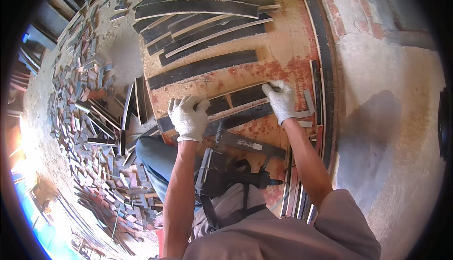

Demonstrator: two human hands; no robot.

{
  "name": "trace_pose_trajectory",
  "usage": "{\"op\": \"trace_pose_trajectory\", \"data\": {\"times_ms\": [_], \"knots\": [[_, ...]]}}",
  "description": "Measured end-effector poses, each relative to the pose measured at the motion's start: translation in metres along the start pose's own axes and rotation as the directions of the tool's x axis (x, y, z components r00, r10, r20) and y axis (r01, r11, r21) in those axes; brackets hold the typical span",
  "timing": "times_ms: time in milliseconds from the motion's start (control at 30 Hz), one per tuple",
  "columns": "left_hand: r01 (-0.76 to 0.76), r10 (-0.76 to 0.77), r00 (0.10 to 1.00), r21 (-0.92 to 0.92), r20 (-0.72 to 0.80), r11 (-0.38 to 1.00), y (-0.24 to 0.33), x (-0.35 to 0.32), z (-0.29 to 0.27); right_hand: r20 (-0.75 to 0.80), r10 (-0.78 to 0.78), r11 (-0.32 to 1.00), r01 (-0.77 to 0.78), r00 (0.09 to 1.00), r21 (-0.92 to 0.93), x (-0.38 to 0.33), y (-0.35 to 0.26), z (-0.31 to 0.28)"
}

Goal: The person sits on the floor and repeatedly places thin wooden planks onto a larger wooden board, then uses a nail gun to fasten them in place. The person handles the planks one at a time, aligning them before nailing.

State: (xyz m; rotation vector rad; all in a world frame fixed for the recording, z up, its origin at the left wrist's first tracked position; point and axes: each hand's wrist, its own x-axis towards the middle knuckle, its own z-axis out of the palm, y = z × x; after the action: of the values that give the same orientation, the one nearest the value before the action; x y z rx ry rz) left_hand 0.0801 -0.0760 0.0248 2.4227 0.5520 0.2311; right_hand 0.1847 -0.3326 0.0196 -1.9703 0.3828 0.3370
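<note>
One black power tool (pixel 211 168) lies nearest the person (pixel 269 236). Beyond it, on a stained board (pixel 290 33), the gloved right hand (pixel 281 102) pinches the right end of a dark strip (pixel 247 96); the left hand (pixel 188 117) is at its left, grip unclear. Piled strips (pixel 198 8) lie farther off.

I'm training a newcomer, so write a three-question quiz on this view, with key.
1. Where is the heap of wood offcuts: A) on the worktop; B) on the ground at left; C) on the person's lap?
2. True or false: the left hand and right hand both wear white gloves.
3. Which lies nearer the picture's lower edge: the nail gun or the black-faced wood strip by the right hand?

Key: 1 B; 2 true; 3 nail gun.
</note>
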Motion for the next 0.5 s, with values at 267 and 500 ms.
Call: {"op": "trace_pose_trajectory", "data": {"times_ms": [267,500], "knots": [[-0.008,0.009,0.999,0.019,-0.050,1.000,-0.005,-0.002,0.004,0.611,0.008,0.644,0.464,0.791,-0.608,-0.184,-0.048,-0.009],[-0.003,0.003,1.000,0.025,-0.021,1.000,-0.007,-0.003,0.004,0.647,0.224,0.790,0.253,0.728,-0.559,-0.223,0.014,0.014]]}}
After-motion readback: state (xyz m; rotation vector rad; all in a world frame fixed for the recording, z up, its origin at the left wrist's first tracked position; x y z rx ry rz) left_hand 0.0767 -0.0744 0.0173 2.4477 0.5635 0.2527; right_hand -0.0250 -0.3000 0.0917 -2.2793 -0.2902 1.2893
